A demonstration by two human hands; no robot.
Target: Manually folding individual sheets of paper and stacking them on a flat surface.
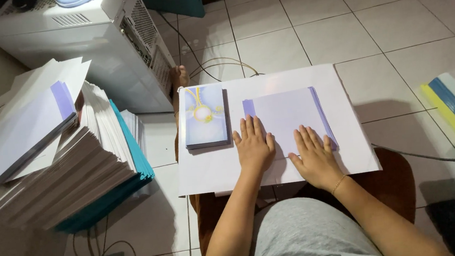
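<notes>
Left hand (253, 144) flat, fingers together and extended, palm down on near left corner of pale lavender card stack (287, 117). Right hand (314, 156) likewise flat and unclenched, pressing the stack's near edge at its 5 o'clock. Neither grips anything. Stack lies mid white surface (209, 171). At its 9 o'clock, just beside, a smaller printed card pile (204, 116), blue-yellow. Farther toward 9 o'clock, on the floor, a tall paper heap (71, 176); computer tower (86, 41) at 11.
</notes>
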